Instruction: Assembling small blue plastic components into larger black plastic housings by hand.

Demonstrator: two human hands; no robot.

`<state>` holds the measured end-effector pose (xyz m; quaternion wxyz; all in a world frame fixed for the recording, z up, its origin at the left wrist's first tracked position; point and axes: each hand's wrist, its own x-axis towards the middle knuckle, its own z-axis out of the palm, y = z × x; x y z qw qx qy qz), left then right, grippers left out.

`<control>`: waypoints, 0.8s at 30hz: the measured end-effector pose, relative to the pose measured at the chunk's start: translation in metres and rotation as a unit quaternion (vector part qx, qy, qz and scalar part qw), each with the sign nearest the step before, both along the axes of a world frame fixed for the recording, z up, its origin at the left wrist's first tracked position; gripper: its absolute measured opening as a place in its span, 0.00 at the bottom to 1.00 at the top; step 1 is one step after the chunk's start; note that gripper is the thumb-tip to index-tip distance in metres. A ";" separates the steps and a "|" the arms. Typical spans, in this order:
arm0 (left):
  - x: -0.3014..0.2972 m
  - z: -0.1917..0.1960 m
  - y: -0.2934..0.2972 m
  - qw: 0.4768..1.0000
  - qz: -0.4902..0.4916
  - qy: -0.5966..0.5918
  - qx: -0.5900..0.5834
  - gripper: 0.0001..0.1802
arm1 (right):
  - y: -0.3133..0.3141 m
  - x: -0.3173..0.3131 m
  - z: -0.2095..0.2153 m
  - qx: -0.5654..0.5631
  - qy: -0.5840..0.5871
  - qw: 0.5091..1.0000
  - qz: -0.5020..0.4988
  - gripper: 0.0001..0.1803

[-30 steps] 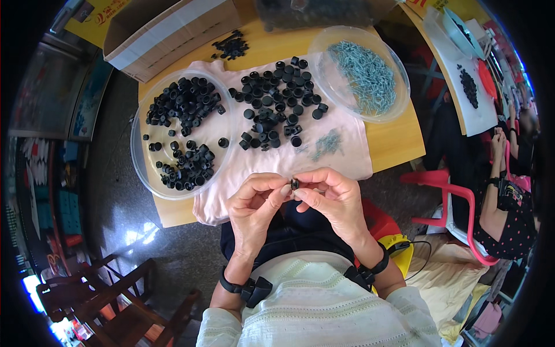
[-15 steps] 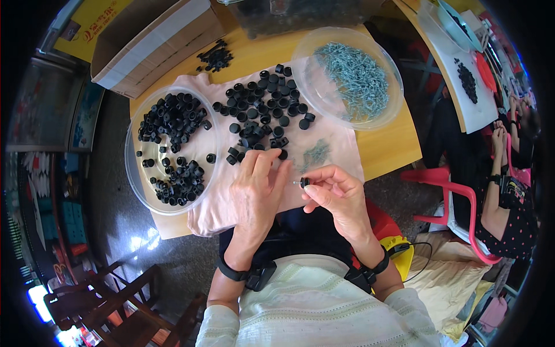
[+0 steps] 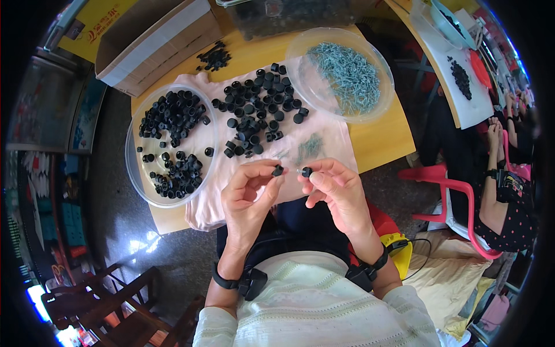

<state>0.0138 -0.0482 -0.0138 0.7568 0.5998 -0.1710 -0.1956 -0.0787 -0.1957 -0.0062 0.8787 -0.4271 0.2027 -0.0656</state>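
Observation:
My left hand (image 3: 250, 196) pinches a small black plastic cap (image 3: 278, 170) between thumb and fingertips. My right hand (image 3: 335, 188) holds a second black cap (image 3: 306, 172) with a small screw stuck in it, close beside the first. Both hands hover at the near edge of a pink cloth (image 3: 205, 205). A loose pile of black caps (image 3: 257, 113) lies on the cloth just beyond the hands. A small heap of silvery screws (image 3: 309, 147) lies on the cloth near my right hand.
A clear round dish (image 3: 139, 185) with several black caps sits at the left. Another clear dish (image 3: 300, 81) full of screws sits at the back right. A cardboard box (image 3: 150, 43) stands behind. Another person (image 3: 509, 191) sits on a pink chair at the right.
My left hand reached out to the cap pile on the cloth, then came back holding a black cap. The right hand kept its cap with the screw near my body.

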 end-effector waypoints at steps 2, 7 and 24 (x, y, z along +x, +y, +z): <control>-0.003 0.002 0.010 0.999 -0.028 0.019 -0.020 0.10 | 0.001 -0.001 0.002 0.005 -0.005 1.000 0.003 0.12; -0.012 0.007 0.020 0.998 -0.057 -0.005 0.009 0.15 | 0.012 -0.003 0.007 -0.017 -0.028 0.999 0.013 0.12; -0.022 0.003 0.030 0.977 -0.026 0.148 -0.150 0.16 | 0.028 -0.008 0.010 -0.052 -0.068 0.995 0.043 0.11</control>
